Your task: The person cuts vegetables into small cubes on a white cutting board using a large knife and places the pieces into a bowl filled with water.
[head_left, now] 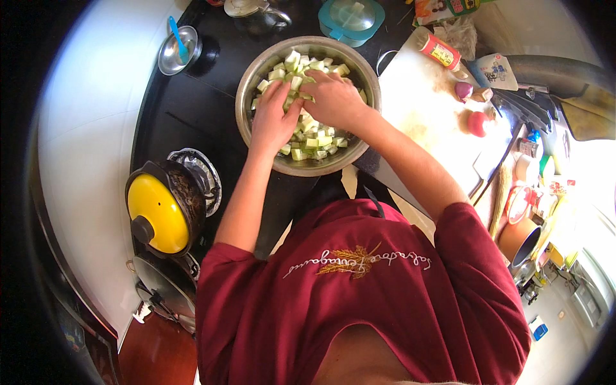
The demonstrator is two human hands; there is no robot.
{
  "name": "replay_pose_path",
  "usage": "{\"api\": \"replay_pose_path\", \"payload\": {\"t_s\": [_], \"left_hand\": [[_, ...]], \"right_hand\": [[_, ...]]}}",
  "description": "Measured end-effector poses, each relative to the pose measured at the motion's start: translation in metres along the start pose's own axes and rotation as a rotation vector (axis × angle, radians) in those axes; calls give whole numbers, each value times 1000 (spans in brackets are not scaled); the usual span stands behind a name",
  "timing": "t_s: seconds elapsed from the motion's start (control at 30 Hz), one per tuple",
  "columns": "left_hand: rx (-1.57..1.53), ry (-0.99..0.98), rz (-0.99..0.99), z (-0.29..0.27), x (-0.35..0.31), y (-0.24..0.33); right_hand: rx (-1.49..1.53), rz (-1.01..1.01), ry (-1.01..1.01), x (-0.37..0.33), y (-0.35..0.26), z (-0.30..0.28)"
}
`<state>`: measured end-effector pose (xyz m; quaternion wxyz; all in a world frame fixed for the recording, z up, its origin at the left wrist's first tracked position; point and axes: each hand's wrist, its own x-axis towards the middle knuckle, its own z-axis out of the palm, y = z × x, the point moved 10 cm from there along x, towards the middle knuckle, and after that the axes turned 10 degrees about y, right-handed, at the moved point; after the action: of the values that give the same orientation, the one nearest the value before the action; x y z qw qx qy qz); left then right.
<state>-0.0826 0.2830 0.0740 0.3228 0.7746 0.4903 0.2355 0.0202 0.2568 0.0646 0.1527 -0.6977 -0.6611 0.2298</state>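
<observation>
A wide steel bowl point(244, 119) holds many pale green-white vegetable cubes point(314, 142), some with green skin edges; their exact kind I cannot tell. Both hands are inside its rim. My left hand point(274, 122) rests on the cubes at the left, fingers stretched forward and thumb apart. From the right, my right hand point(337, 99) reaches across the cubes, its fingers spread and pointing left. The two hands nearly meet at the middle of the bowl. Some fingertips are hidden among the cubes, and no piece shows clearly gripped in either hand.
Right of the bowl lies a white board point(410, 96) with a red-labelled tube point(439, 51), a purple onion point(463, 90) and a red tomato point(478, 123). A yellow-lidded pot point(157, 212) stands at left. Behind are a blue lidded container point(351, 19) and a small metal bowl point(168, 61).
</observation>
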Motion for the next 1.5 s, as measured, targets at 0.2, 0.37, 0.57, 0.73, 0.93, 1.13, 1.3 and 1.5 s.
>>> {"api": "replay_pose_path", "payload": {"t_s": [0.2, 0.37, 0.57, 0.73, 0.93, 1.13, 1.3, 1.5], "left_hand": [[348, -85, 390, 25, 43, -3], [400, -276, 233, 40, 33, -46], [234, -255, -104, 43, -6, -74], [-325, -82, -361, 40, -29, -56], [-837, 69, -792, 65, -50, -58], [-538, 34, -465, 31, -36, -49], [303, -216, 196, 13, -58, 18], [478, -338, 238, 42, -68, -5]], "right_hand": [[-279, -214, -41, 41, 18, 22], [-170, -3, -139, 21, 51, 25], [-53, 118, -156, -15, 56, 31], [46, 246, -62, -47, 45, 40], [437, 368, 122, -45, 40, 52], [176, 173, 10, -43, 2, -3], [49, -77, -258, -73, -7, 33], [-270, -204, -4, -64, 8, 46]]}}
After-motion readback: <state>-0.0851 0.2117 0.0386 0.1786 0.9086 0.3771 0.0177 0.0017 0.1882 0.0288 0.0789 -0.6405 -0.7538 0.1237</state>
